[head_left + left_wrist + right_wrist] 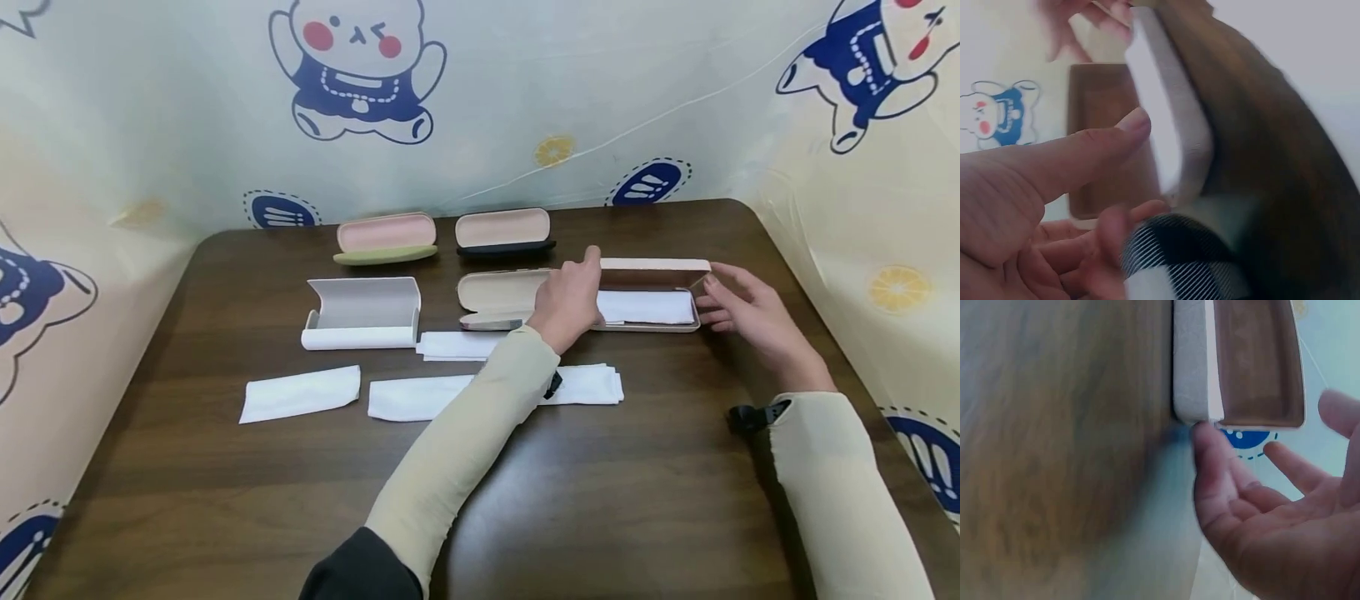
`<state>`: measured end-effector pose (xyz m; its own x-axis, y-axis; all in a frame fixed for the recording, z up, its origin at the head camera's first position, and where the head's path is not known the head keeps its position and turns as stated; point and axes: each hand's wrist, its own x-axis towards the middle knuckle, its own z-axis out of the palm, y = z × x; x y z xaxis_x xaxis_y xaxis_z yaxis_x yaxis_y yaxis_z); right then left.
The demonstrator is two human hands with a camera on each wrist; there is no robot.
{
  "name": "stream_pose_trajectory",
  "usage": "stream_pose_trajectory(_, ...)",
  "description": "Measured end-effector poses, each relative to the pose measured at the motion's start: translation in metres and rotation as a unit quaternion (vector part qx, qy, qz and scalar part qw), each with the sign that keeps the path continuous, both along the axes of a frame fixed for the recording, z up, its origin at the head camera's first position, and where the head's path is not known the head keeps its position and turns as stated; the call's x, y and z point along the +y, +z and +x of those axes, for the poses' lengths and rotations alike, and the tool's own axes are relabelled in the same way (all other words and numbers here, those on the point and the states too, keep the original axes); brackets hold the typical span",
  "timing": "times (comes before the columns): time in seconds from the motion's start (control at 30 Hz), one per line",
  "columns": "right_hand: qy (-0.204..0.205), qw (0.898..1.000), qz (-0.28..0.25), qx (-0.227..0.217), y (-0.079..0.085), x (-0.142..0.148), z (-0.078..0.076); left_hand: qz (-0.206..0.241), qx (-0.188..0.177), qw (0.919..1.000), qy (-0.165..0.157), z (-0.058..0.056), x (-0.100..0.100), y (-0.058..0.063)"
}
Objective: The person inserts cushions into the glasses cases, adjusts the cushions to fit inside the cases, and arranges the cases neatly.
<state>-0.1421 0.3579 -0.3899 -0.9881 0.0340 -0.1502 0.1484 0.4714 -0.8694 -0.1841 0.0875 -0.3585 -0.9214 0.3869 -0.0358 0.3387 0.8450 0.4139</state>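
Note:
An eyeglass case [654, 265] stands with its lid up at the right of the table, its inside brown. A folded white cloth [647, 307] lies in its base. My left hand [567, 300] is at the case's left end; in the left wrist view its thumb [1134, 122] lies straight over the cloth's edge, the other fingers near the case's end. At the opposite end, my right hand [757, 329] has its fingertips against the corner, thumb apart. Just left, partly behind my left hand, sits a checked case [1179, 256] with its cream lid [498, 290] raised.
Behind stand a green case [386, 255] and a black case [504, 249], both with lids up. A white case [360, 338] is at left. Folded white cloths [300, 393] lie in front, some under my left forearm. A patterned curtain [525, 100] surrounds the table.

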Motion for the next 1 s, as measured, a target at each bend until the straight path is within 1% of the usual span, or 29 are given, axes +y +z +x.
stream_pose_trajectory(0.07,0.02,1.0,-0.012,-0.02,0.0,-0.003,-0.005,-0.017,-0.012,0.9998,0.0,-0.003,0.002,-0.004)
stream_pose_trajectory(0.1,0.029,0.999,-0.01,-0.028,0.0,-0.004,-0.007,-0.024,-0.016,0.9996,-0.001,-0.004,0.003,-0.006)
stream_pose_trajectory(0.17,0.041,0.999,0.001,-0.03,0.0,-0.005,-0.01,-0.036,-0.023,0.9991,-0.008,-0.006,0.005,-0.01)
stream_pose_trajectory(0.27,0.068,0.997,0.038,-0.021,0.0,-0.001,-0.008,-0.049,-0.019,0.9983,-0.026,-0.008,0.009,-0.016)
stream_pose_trajectory(0.33,0.087,0.994,0.068,-0.004,-0.001,0.001,-0.007,-0.05,-0.017,0.998,-0.034,-0.009,0.011,-0.019)
stream_pose_trajectory(0.4,0.097,0.991,0.096,0.008,-0.002,0.002,-0.005,-0.048,-0.014,0.998,-0.038,-0.01,0.013,-0.021)
stream_pose_trajectory(0.5,0.088,0.988,0.125,0.019,-0.004,0.001,-0.006,-0.043,-0.014,0.9982,-0.039,-0.012,0.014,-0.022)
stream_pose_trajectory(0.63,0.072,0.987,0.141,0.022,-0.004,-0.001,-0.005,-0.037,-0.016,0.9983,-0.041,-0.012,0.013,-0.022)
stream_pose_trajectory(0.77,0.07,0.985,0.154,0.032,-0.005,-0.001,-0.004,-0.034,-0.019,0.9983,-0.044,-0.012,0.013,-0.022)
stream_pose_trajectory(1.0,0.067,0.979,0.185,0.049,-0.006,-0.003,-0.002,-0.044,-0.014,0.9974,-0.054,-0.01,0.013,-0.022)
